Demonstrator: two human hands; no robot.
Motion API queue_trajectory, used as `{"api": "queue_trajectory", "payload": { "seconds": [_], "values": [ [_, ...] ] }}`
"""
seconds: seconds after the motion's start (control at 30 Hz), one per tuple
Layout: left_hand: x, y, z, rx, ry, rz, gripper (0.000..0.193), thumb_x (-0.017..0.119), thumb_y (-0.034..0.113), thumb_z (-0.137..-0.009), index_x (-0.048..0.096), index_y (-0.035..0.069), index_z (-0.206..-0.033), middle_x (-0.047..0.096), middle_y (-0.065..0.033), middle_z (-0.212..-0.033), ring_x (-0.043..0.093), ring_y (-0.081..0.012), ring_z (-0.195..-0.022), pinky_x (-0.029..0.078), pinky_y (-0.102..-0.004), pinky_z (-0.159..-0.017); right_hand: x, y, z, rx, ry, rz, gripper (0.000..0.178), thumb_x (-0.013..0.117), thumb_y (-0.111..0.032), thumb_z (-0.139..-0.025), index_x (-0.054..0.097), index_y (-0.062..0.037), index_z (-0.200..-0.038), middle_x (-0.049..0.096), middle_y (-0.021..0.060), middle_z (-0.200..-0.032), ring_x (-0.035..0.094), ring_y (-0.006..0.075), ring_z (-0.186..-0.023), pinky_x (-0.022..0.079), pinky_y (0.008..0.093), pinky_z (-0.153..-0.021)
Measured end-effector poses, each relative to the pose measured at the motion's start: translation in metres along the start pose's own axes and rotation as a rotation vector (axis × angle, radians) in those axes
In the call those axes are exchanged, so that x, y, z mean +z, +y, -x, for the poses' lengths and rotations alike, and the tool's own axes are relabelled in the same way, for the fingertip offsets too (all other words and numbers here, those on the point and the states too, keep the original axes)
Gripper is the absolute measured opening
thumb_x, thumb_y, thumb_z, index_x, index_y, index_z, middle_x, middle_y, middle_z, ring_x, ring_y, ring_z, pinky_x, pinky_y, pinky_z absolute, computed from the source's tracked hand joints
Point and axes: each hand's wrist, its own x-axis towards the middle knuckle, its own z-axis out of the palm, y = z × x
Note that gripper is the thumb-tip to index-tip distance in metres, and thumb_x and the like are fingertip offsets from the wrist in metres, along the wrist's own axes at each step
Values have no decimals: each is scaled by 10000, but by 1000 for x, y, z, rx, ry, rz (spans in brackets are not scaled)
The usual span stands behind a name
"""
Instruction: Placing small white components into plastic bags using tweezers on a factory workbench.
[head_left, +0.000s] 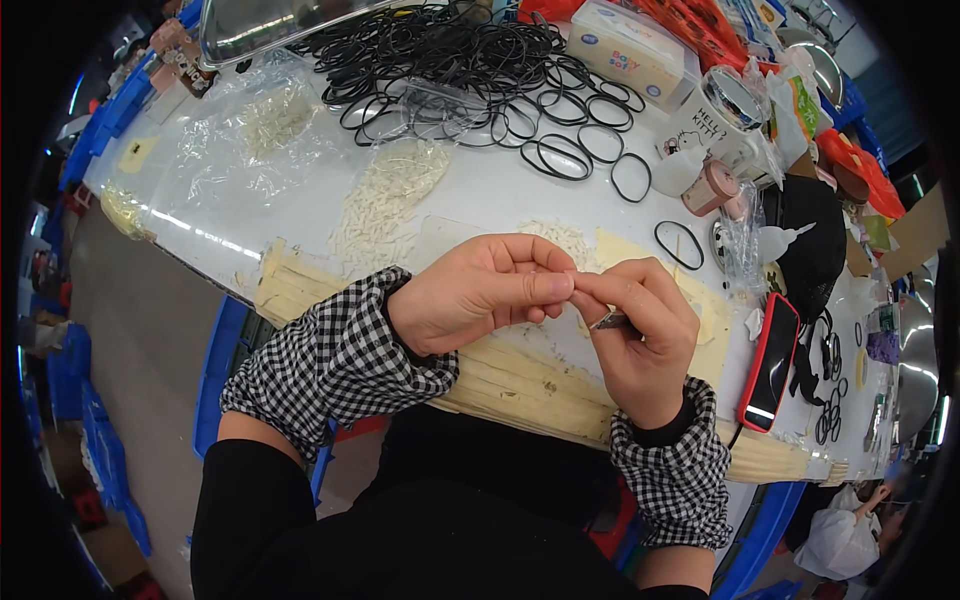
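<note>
Above the table's near edge, the fingertips of my left hand (470,290) and my right hand (650,335) meet. The left thumb and forefinger are pinched together; whatever lies between them is hidden or too small to make out. Tucked in the curled fingers of my right hand is a small metal tool (612,320), perhaps a blade or tweezers, mostly covered. Beyond the hands lies a small heap of tiny off-white pieces (556,238). A larger spread of such pieces (375,218) spills from a clear bag to the left.
Black rubber rings (560,157) are piled at the back. A red-cased phone (770,362) lies at right, near a white cup (708,122) and a tissue pack (632,48). Beige padding (520,388) lines the near edge. Clear plastic bags (255,130) lie at left.
</note>
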Motion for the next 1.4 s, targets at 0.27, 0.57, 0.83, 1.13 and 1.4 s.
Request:
{"api": "queue_trajectory", "payload": {
  "seconds": [0.27, 0.57, 0.83, 1.13, 1.4],
  "values": [
    [-5, -5, -4, 71, 165, 17, 167, 616, 119, -904, 573, 16, -1028, 603, -19, -923, 576, -68, -824, 491, -177, -745, 3, -1, 1, 89, 12, 52, 235, 632, 88, -718, 671, -16, -925, 604, 86, -782, 580, 158, -643, 457, 242, -554],
    [-9, -1, -6, 183, 346, 4, 145, 595, 160, -923, 558, 42, -999, 589, 1, -892, 562, -45, -786, 477, -149, -695, -10, 6, -1, 183, -256, 40, 131, 712, -42, -739, 615, 8, -811, 590, 80, -694, 539, 171, -583, 412, 261, -511],
    [-8, 0, -6, 209, 357, 37, 152, 580, 172, -933, 554, 39, -1002, 566, -3, -882, 543, -55, -780, 470, -155, -683, -31, -2, -3, 259, -746, 191, 182, 711, -125, -728, 600, 13, -773, 616, 160, -741, 608, 322, -675, 475, 387, -617],
    [-6, -1, -5, 80, 202, -72, 168, 545, 168, -952, 579, 15, -1011, 614, -22, -908, 581, -61, -786, 489, -164, -702, -20, 2, 9, 185, -554, 235, 143, 643, -89, -787, 542, 1, -832, 576, 156, -810, 580, 354, -743, 458, 411, -644],
    [-3, -1, -5, 91, 292, -115, 202, 532, 165, -955, 574, -6, -1053, 611, -42, -935, 584, -82, -839, 490, -192, -777, -17, 4, -1, 267, -239, 111, 130, 631, -18, -791, 518, 17, -843, 545, 153, -765, 552, 329, -679, 435, 369, -597]
  ]
}}
